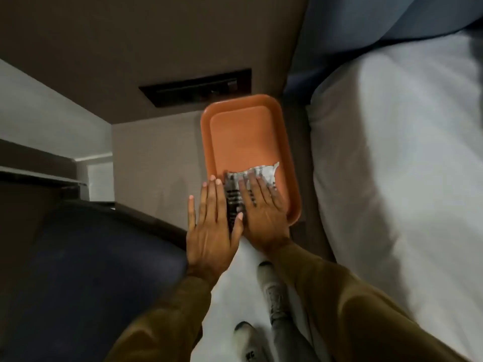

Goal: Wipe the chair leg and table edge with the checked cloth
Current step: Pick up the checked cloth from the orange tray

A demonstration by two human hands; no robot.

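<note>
Both flat hands [213,226] [262,214] cover checked cloth [257,174] on tray [244,131].

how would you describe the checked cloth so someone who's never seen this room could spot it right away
Find the white bed on the right; beside it lies an orange tray. At the tray's near end, the checked cloth lies under the flat right hand, with the left hand alongside. It is the only patterned thing here, grey-and-white checks against plain orange.

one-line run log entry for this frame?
stage: pre-wipe | checked cloth: in orange tray | right hand: flat on cloth | left hand: open, beside cloth at tray edge | wiping: not started
</note>
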